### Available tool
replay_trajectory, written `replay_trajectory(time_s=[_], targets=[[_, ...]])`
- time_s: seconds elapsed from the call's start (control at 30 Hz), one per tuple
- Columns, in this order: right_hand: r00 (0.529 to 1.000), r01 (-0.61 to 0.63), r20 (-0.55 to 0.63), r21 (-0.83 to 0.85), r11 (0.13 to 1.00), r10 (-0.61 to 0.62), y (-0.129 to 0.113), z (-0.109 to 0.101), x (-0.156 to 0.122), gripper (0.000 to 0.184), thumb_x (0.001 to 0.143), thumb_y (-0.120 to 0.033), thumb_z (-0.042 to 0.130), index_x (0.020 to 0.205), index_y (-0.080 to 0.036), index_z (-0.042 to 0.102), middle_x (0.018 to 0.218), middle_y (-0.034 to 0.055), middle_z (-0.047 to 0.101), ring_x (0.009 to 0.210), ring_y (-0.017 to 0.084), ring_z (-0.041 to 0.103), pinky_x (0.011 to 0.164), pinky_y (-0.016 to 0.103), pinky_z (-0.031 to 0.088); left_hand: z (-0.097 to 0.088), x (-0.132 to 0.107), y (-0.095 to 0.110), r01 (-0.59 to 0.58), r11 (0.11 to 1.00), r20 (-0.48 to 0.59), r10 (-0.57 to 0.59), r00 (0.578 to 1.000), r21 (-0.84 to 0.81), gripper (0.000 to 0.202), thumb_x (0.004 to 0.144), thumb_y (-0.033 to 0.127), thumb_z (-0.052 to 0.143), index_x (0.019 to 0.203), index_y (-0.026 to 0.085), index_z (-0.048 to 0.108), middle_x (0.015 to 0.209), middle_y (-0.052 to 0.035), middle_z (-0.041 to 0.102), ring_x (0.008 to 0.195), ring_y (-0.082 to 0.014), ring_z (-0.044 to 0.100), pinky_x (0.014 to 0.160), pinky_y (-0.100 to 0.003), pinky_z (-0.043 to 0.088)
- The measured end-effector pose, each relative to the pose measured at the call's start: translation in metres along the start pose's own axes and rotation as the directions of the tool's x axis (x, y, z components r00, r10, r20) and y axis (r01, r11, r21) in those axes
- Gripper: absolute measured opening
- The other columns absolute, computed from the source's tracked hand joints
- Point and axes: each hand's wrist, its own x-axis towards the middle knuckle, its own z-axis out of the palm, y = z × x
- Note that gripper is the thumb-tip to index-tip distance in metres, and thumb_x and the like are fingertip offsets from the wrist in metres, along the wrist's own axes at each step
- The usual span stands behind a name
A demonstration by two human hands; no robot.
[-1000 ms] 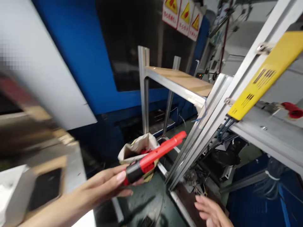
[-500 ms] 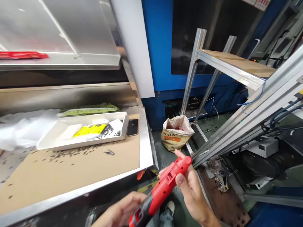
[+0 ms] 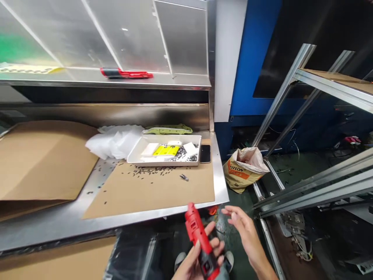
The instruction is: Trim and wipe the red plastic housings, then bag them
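My left hand (image 3: 201,261) is wrapped round the lower end of a red plastic tool body (image 3: 198,237), which points up and slightly left just below the front edge of the steel workbench (image 3: 163,216). Just to the right of the tool, my right hand (image 3: 244,231) hovers with fingers loosely spread, holding nothing. On the bench lies a sheet of brown cardboard (image 3: 151,190) scattered with several small dark screws. Behind it stands a white tray (image 3: 136,154) with screws, a yellow label and white pieces.
A black phone (image 3: 205,153) lies beside the tray, crumpled clear plastic (image 3: 116,140) to its left. A second red part (image 3: 126,73) rests on the upper shelf. A paper sack (image 3: 244,170) stands on the floor by a slanted aluminium frame (image 3: 314,182) and a blue machine (image 3: 250,66).
The view has swung left onto the bench. My right hand has let go of the tool's upper end; the tool now stands more upright in my left hand.
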Motion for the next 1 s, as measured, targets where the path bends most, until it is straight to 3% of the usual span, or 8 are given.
replay_trajectory(time_s=[0.1,0.23,0.33,0.43,0.53,0.73,0.9,1.0], targets=[[0.997,0.003,-0.076,-0.108,0.994,-0.011,0.030,0.037,-0.008,0.042,0.082,-0.062,0.058,0.086,-0.023,0.073,0.109,0.0100,0.066,0.110,0.029,0.058,0.098,0.040,0.043,-0.039,0.001,0.040,-0.174,0.984,-0.086,0.170,0.982,-0.043,0.030,0.077,0.021,0.073,0.105,0.030,0.074,0.105,-0.0105,0.075,0.111,-0.0270,0.064,0.096,-0.040,0.049],[0.992,0.042,-0.107,-0.232,0.972,-0.068,0.058,0.122,-0.021,0.035,0.077,-0.058,0.064,0.076,-0.025,0.075,0.112,0.0113,0.063,0.108,0.032,0.060,0.096,0.044,0.043,-0.088,-0.005,0.090,-0.231,0.970,-0.114,0.222,0.968,-0.072,0.024,0.075,0.040,0.072,0.099,0.035,0.074,0.100,-0.0070,0.077,0.106,-0.0213,0.066,0.092,-0.030,0.051],[0.992,0.036,-0.108,-0.215,0.976,-0.060,0.067,0.180,-0.017,0.031,0.075,-0.054,0.067,0.077,-0.024,0.075,0.114,0.0123,0.063,0.110,0.033,0.059,0.097,0.045,0.043,-0.111,-0.011,0.116,-0.238,0.969,-0.140,0.226,0.964,-0.074,0.028,0.075,0.042,0.072,0.102,0.036,0.071,0.103,-0.0076,0.076,0.106,-0.0212,0.066,0.086,-0.028,0.053],[0.997,0.027,-0.070,-0.141,0.990,-0.037,0.068,0.214,-0.005,0.040,0.074,-0.059,0.067,0.076,-0.021,0.076,0.107,0.0137,0.064,0.105,0.032,0.061,0.096,0.044,0.044,-0.123,-0.015,0.131,-0.252,0.965,-0.161,0.237,0.958,-0.079,0.032,0.069,0.042,0.077,0.100,0.035,0.071,0.101,-0.0067,0.076,0.108,-0.0235,0.066,0.084,-0.027,0.055],[0.999,-0.012,-0.034,-0.037,0.999,0.011,0.067,0.230,0.008,0.050,0.074,-0.065,0.064,0.077,-0.016,0.077,0.104,0.0154,0.062,0.103,0.031,0.062,0.093,0.041,0.046,-0.128,-0.011,0.136,-0.259,0.962,-0.183,0.240,0.953,-0.089,0.036,0.062,0.043,0.083,0.096,0.034,0.072,0.095,-0.0048,0.077,0.104,-0.0257,0.067,0.081,-0.027,0.056],[0.992,-0.104,-0.059,0.145,0.984,0.113,0.064,0.239,0.041,0.048,0.068,-0.061,0.073,0.084,-0.016,0.079,0.110,0.0155,0.062,0.111,0.031,0.058,0.097,0.039,0.046,-0.124,0.014,0.144,-0.277,0.958,-0.245,0.252,0.936,-0.074,0.037,0.059,0.039,0.086,0.092,0.032,0.073,0.091,-0.0002,0.077,0.095,-0.0219,0.070,0.091,-0.027,0.053],[0.984,-0.144,-0.065,0.230,0.962,0.163,0.058,0.234,0.084,0.054,0.061,-0.063,0.077,0.084,-0.015,0.079,0.110,0.0155,0.064,0.115,0.032,0.056,0.101,0.038,0.043,-0.102,0.047,0.166,-0.316,0.949,-0.254,0.306,0.918,0.000,0.039,0.060,0.043,0.085,0.094,0.029,0.071,0.092,-0.0027,0.076,0.097,-0.0245,0.070,0.092,-0.032,0.053],[0.988,-0.140,-0.023,0.268,0.953,0.151,0.051,0.228,0.110,0.051,0.063,-0.060,0.077,0.088,-0.015,0.079,0.114,0.0153,0.063,0.118,0.031,0.054,0.101,0.036,0.044,-0.085,0.066,0.180,-0.335,0.941,-0.253,0.337,0.907,0.054,0.043,0.060,0.044,0.085,0.096,0.028,0.069,0.093,-0.0037,0.076,0.098,-0.0267,0.069,0.094,-0.037,0.052]])
